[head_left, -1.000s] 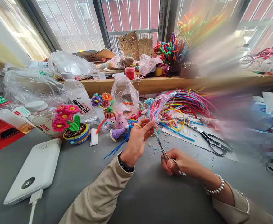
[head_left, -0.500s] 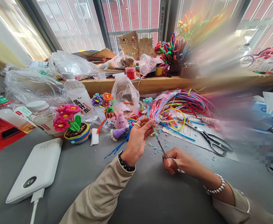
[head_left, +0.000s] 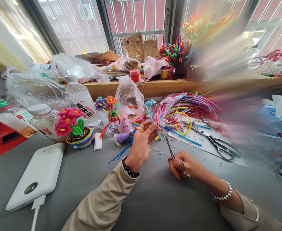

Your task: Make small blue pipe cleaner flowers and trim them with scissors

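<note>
My left hand (head_left: 143, 141) pinches the stem of a light blue pipe-cleaner flower (head_left: 149, 104) between thumb and fingertips. The flower head stands above the hand, and the stem's lower end pokes out below the fingers. My right hand (head_left: 183, 165) is closed around the handles of small metal scissors (head_left: 171, 149). The blades point up toward the stem's lower end and look slightly apart from it. Small blue fuzz clippings (head_left: 163, 154) lie on the grey table below. Behind the left hand sit a pink and purple crocheted doll (head_left: 124, 125) and blue pipe-cleaner strands (head_left: 120, 154).
Large black-handled scissors (head_left: 224, 149) lie on a paper sheet at right. A bundle of pipe cleaners (head_left: 193, 106) is behind them. On the left stand a pink flower pot (head_left: 79, 138), a water bottle (head_left: 83, 99) and a white power bank (head_left: 37, 173) with its cable.
The scissors have come away from the stem, their tips dropping slightly lower. The blue flower has tilted a little to the left in my left hand.
</note>
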The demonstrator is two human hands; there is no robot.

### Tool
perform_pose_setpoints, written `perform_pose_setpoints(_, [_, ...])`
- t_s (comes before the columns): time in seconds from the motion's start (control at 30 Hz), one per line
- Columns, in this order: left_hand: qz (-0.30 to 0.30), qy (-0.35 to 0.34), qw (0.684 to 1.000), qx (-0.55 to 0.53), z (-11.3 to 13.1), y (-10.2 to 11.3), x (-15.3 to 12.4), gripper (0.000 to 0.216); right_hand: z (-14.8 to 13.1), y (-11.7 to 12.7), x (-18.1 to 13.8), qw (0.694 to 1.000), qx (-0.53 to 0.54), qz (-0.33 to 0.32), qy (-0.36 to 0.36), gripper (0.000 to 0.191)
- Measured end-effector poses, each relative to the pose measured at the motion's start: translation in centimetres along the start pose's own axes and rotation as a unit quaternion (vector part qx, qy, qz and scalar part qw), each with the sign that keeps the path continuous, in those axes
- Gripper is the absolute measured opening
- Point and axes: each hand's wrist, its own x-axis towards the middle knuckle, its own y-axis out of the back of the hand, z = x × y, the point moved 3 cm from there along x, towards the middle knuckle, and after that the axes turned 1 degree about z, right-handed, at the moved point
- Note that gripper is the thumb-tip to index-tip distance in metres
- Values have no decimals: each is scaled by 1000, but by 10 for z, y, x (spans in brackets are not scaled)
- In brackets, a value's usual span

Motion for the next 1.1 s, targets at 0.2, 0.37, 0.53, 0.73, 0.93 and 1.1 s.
perform_pose_setpoints(0.2, [-11, 21, 999, 21, 0, -2, -3, 22, -11, -3, -2, 996, -51, -47, 54, 79])
perform_pose_setpoints(0.37, [-17, 47, 998, 45, -2, -5, -6, 25, -8, -4, -2, 991, -82, -55, 95, 80])
perform_pose_setpoints(0.53, [-25, 52, 997, 52, -4, -6, -6, 26, -9, -4, -2, 990, -79, -51, 101, 79])
perform_pose_setpoints(0.73, [-29, 49, 997, 54, -6, -5, -5, 27, -10, -5, 0, 994, -51, -49, 89, 76])
perform_pose_setpoints(0.93, [-13, 44, 998, 41, -6, -6, -6, 25, -4, -4, 0, 997, -4, -39, 62, 71])
perform_pose_setpoints(1.1, [-20, 40, 998, 31, -7, -3, -3, 22, -1, -3, 0, 998, 16, -40, 55, 69])
